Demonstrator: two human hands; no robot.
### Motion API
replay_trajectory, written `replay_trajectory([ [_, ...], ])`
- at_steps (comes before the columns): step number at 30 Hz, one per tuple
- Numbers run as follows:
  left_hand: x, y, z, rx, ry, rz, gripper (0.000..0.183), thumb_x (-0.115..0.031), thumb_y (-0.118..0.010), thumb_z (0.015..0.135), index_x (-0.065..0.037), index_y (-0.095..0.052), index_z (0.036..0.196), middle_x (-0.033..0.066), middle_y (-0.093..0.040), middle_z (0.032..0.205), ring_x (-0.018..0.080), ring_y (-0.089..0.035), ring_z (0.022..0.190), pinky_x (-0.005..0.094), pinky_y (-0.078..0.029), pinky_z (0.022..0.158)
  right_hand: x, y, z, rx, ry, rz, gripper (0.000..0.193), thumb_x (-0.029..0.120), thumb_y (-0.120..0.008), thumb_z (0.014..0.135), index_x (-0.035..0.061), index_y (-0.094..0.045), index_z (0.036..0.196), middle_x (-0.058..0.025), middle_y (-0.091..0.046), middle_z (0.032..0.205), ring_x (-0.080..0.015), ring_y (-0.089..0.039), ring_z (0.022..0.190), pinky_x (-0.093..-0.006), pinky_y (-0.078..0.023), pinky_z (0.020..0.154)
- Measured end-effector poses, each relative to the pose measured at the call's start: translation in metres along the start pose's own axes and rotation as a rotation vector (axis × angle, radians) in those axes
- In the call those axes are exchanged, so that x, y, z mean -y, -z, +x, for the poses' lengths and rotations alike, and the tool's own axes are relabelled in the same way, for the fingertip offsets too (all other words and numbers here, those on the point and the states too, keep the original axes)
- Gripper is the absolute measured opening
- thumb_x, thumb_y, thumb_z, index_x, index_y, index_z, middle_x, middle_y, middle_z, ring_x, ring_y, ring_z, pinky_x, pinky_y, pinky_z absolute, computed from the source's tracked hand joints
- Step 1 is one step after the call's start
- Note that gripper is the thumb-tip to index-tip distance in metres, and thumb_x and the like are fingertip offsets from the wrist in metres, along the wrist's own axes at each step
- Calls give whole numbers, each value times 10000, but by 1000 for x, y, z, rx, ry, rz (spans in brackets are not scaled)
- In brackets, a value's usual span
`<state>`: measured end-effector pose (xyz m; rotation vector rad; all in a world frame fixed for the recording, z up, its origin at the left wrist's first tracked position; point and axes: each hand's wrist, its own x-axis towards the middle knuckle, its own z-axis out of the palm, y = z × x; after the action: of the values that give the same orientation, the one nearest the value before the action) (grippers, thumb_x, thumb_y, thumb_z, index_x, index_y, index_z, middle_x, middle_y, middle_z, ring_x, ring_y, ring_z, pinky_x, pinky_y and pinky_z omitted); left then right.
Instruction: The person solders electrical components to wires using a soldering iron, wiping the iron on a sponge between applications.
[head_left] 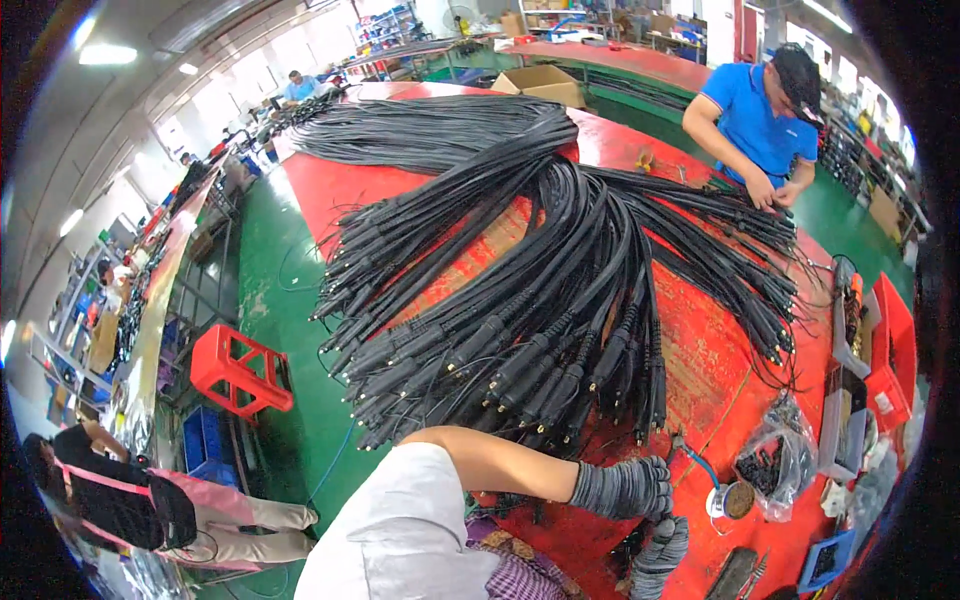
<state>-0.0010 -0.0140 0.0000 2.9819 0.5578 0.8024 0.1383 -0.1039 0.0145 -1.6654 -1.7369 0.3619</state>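
Bundled cables (440, 135), red worktables (700, 345) and parts bins (892, 335) show a factory workshop.

Open lane: bare red table (700, 370) ran between the middle cables (595, 230) and those fanned rightward; a hand could have passed there. Ahead and left, piled cables barred any low crossing. Right hand (660, 555) had a small gap before the tin (715, 503); beyond that stood the bag (797, 450), then the red bin (885, 395). Left forearm (500, 465) (an obstacle itself) crossed before the nearest plugs (520, 375). A dark block (733, 573) took up room nearer the body.
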Motion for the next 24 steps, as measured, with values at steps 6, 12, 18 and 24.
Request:
replay_trajectory([
  [6,13,12,10,543,171,-221,111,-280,-535,733,-172,-541,761,17,-543,653,229,-550,626,356,-382,593,-118,-57,-33,-238,550,-1255,312,305,-410,884,90,-504,678,-48,-492,552,-191,-457,424,-282,-339,376],
  [12,4,-9,-3,-38,-58,158,142,-318,-559,623,-197,-518,686,-11,-485,628,186,-516,666,344,-384,672,-16,-12,-7,-193,162,-42,268,254,-414,891,89,-507,702,-16,-405,507,-169,-405,397,-286,-299,355],
  [18,8,12,1,542,221,-313,157,-319,-563,642,-179,-520,699,4,-507,631,193,-527,646,342,-388,641,-18,-10,-3,-106,198,66,226,210,-416,877,116,-494,687,-60,-397,504,-167,-385,399,-303,-276,358],
  [24,4,3,0,41,-4,44,156,-314,-554,727,-159,-543,747,49,-555,604,262,-556,577,393,-392,539,-22,-14,-6,-107,129,63,205,196,-428,853,126,-471,664,-21,-389,476,-162,-374,369,-285,-280,351],
])
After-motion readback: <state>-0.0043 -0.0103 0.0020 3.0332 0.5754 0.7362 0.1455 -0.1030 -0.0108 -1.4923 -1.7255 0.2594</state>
